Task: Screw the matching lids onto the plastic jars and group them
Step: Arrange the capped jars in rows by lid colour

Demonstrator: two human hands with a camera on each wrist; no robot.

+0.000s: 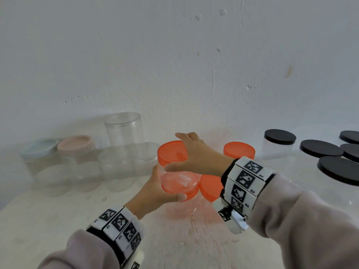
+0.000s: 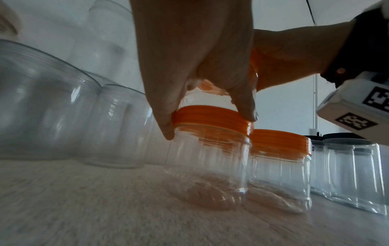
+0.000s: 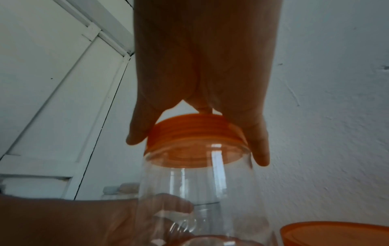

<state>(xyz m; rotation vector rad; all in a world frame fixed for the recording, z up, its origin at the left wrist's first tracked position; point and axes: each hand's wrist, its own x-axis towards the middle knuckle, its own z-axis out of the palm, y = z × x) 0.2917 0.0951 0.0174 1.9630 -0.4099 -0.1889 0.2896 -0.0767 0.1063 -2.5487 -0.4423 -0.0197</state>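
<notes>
Between both hands, an orange-lidded jar (image 1: 179, 183) is being held above another: the right hand (image 1: 196, 154) is grasping its lid (image 1: 171, 152), the left hand (image 1: 155, 193) its body. Beyond the left hand, lidless jars (image 1: 116, 167) are waiting; beyond the right, black-lidded jars (image 1: 279, 144) are standing grouped.

L hand (image 1: 153, 191) reaches fwd from lower left, fingers and thumb wrapped round a jar (image 1: 179, 183). R hand (image 1: 196, 154) comes across from the right, palm down, fingers spread over its orange lid (image 1: 171, 150). Both wrists banded w/ markers.
</notes>
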